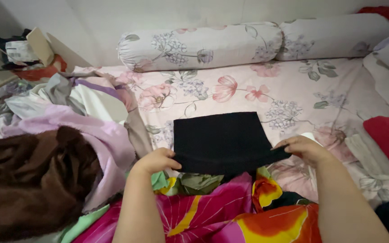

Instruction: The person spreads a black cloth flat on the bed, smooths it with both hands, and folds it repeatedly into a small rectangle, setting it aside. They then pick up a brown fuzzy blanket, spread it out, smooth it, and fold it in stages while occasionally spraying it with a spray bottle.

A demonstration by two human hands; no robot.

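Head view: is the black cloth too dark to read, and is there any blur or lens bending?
Head view: lighting soft and even, no glare; the black cloth shows faint weave but its folds are lost; left hand and right hand sharp; wide-angle bending curves the bolster pillow and the edges.

Floral-sheeted bed (293, 85), two bolster pillows (199, 45), pale wall (158, 13).

Packages, labels, signs, screens — two items, both in the far left corner of the room, beyond the heap of clothes.

1. Cardboard piece (40, 45): tan, flat, tilted, leaning near the wall.
2. Packet (20, 51): white, soft-looking, with dark print too small to make out, just beside the cardboard.

No screens or signs seen.
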